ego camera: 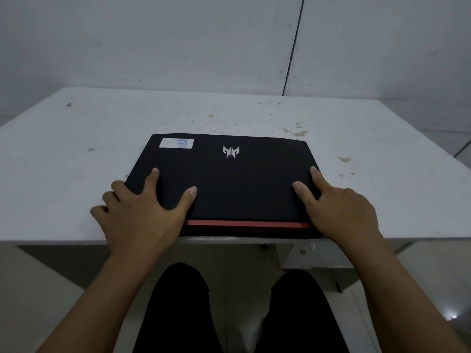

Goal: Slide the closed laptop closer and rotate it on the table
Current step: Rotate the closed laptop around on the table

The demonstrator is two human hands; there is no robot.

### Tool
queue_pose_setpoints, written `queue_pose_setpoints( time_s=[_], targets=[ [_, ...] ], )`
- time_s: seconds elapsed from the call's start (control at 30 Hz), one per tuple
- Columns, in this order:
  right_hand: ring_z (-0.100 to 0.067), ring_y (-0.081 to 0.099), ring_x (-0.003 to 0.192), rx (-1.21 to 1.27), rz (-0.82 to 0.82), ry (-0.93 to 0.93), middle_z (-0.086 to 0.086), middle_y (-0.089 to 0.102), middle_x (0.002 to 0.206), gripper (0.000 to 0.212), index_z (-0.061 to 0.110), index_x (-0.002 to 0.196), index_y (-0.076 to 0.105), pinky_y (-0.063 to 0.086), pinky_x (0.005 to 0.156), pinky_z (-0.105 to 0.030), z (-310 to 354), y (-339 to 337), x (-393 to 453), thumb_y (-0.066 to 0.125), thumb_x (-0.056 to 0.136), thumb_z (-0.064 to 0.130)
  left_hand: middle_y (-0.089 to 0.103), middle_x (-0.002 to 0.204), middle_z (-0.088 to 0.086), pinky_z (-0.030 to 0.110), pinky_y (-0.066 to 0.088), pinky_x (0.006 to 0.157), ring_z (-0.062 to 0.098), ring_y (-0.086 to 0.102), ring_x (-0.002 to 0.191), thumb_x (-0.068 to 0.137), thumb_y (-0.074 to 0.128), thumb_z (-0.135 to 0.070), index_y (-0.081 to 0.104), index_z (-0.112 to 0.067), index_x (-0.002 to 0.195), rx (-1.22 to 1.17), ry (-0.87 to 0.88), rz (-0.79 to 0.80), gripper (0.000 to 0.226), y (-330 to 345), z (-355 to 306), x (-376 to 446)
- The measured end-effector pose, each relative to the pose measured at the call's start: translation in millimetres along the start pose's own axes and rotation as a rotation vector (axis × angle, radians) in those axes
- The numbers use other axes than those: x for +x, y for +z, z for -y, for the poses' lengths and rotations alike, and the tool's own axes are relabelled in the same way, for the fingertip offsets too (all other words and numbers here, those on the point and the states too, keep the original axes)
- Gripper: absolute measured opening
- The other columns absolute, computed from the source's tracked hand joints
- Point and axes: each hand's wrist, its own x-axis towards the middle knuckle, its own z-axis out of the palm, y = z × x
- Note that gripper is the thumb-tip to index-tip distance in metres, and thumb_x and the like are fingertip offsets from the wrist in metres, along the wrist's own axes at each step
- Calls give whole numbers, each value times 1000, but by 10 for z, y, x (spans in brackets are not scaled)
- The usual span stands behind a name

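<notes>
A closed black laptop [229, 179] lies flat on the white table [76, 138], its red-striped edge right at the table's near edge. A silver logo and a white sticker mark its lid. My left hand [142, 212] grips the near left corner, thumb and index finger on the lid, the other fingers wrapped around the left side. My right hand [336, 212] holds the near right corner, thumb on the lid and a finger along the right edge.
The table top carries small yellowish stains toward the back right. A grey wall stands close behind the table. Below the near edge, my legs in black trousers and a tiled floor show.
</notes>
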Motion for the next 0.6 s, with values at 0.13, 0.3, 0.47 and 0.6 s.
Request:
queue_pose_setpoints(
  time_s=[0.13, 0.3, 0.47, 0.6],
  targets=[
    [-31, 59, 88, 49, -25, 69, -8, 57, 89, 76, 34, 164, 18, 38, 70, -37, 118, 92, -153, 13, 98, 71, 45, 132, 19, 51, 30, 102, 39, 44, 123, 73, 19, -99, 37, -42, 155, -36, 82, -1, 101, 35, 115, 308],
    [-32, 65, 98, 108, -44, 61, -9, 66, 99, 79, 28, 165, 15, 43, 72, -38, 247, 173, -339, 17, 98, 71, 47, 133, 17, 52, 32, 103, 37, 46, 125, 74, 21, -98, 38, -45, 153, -102, 220, 32, 97, 48, 251, 729],
    [-37, 58, 117, 243, 11, 7, -14, 51, 135, 82, 35, 161, 25, 47, 92, -44, 169, 98, -156, 31, 92, 79, 36, 154, 20, 55, 22, 114, 38, 30, 144, 76, 26, -96, 35, -42, 156, -190, 114, 33, 98, 56, 208, 640],
    [-41, 37, 136, 243, 18, -55, -14, 27, 148, 86, 38, 155, 35, 33, 111, -52, 138, 37, 420, 47, 83, 83, 0, 171, 14, 57, 1, 123, 34, -10, 156, 81, 31, -91, 19, -42, 162, -357, 22, 64, 96, 73, -28, 195]
  ],
)
